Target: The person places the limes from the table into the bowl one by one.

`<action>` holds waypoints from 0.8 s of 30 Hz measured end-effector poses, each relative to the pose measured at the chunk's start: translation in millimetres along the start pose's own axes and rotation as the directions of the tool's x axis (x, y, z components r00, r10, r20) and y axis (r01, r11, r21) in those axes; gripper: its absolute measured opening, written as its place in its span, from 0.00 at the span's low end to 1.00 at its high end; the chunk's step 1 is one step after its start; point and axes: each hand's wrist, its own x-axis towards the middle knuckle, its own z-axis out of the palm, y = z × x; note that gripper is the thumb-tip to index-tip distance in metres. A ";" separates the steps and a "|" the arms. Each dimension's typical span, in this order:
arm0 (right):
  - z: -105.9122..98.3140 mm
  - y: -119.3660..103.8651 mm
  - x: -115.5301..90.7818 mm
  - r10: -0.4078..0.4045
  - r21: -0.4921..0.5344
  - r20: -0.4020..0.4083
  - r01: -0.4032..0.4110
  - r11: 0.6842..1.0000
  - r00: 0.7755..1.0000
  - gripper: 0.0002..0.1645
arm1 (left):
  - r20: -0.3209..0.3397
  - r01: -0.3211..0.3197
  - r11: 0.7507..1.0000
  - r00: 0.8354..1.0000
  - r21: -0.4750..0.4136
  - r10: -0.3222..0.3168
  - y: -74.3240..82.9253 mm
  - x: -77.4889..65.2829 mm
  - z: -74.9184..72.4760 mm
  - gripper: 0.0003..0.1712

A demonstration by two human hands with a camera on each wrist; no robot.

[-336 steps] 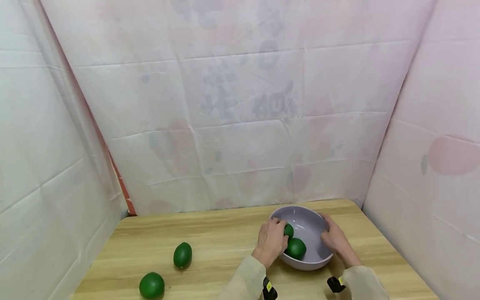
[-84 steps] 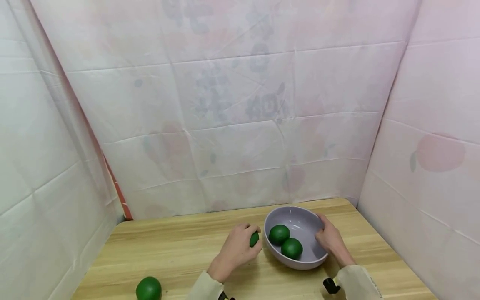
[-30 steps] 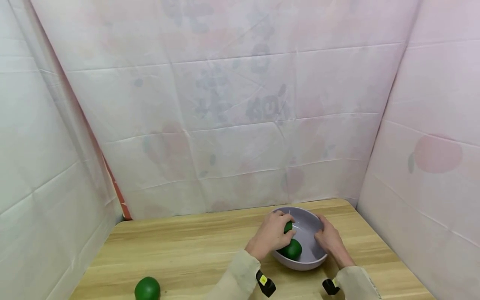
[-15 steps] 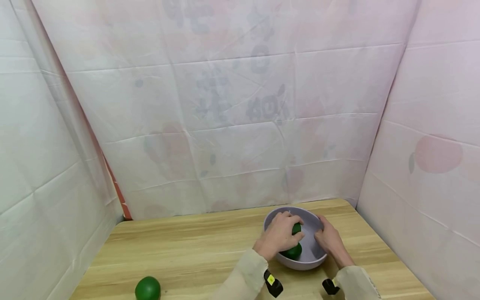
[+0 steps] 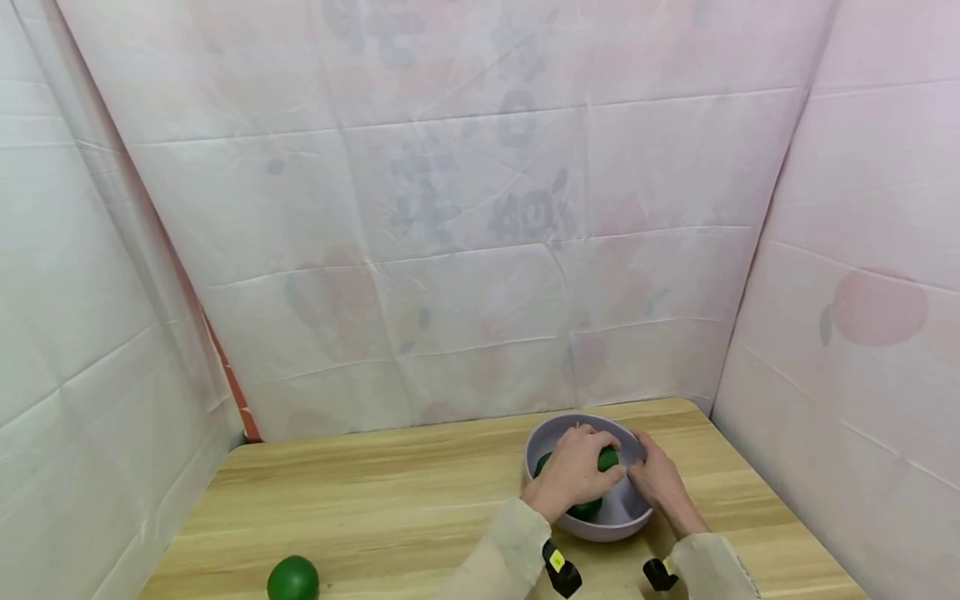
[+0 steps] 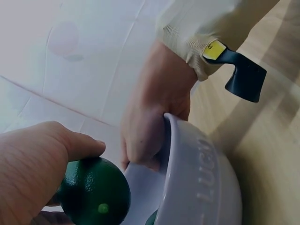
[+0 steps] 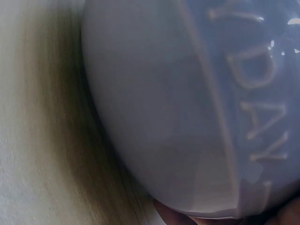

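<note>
In the head view, my left hand [image 5: 573, 475] is inside the rim of a grey-lavender bowl [image 5: 624, 502], gripping a dark green lime [image 5: 608, 457] between thumb and fingers. The left wrist view shows that lime [image 6: 96, 192] close up, its pale stem end facing the camera. Two more limes lie in the bowl, partly covered by my left hand: one lime [image 5: 542, 462] at the left wall, another lime [image 5: 587, 510] at the near side. My right hand [image 5: 660, 477] holds the bowl's right rim, fingers outside. Raised letters mark the bowl's outer wall [image 7: 159, 108].
A single lime [image 5: 293, 578] lies on the wooden table [image 5: 390, 500] near its front left. Pale printed sheets [image 5: 480, 292] hang behind the table and at both sides. Black wrist mounts [image 5: 562, 575] stick out below both wrists.
The oval lime left the table's left part in my left hand, which carried it rightward and into the bowl, then further toward its right side. My right hand keeps its hold on the rim.
</note>
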 end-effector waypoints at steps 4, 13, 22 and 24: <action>-1.5 0.4 0.9 -0.023 -0.012 -0.006 0.022 1.000 1.000 0.34 | 0.001 0.002 1.000 1.000 0.003 -0.002 4.0 5.2 7.5 0.19; -3.2 1.5 0.5 -0.057 -0.017 -0.012 0.056 0.998 0.998 0.30 | -0.007 -0.013 1.000 1.000 0.009 0.013 6.6 13.3 18.6 0.18; -3.5 2.9 2.3 -0.077 -0.002 0.006 0.077 0.997 0.997 0.28 | -0.010 -0.008 0.999 1.000 -0.031 0.008 7.1 18.7 22.2 0.11; -3.5 1.8 3.1 -0.073 0.002 0.004 0.073 0.997 0.997 0.29 | -0.006 0.005 0.998 1.000 -0.063 -0.006 5.9 19.0 22.0 0.13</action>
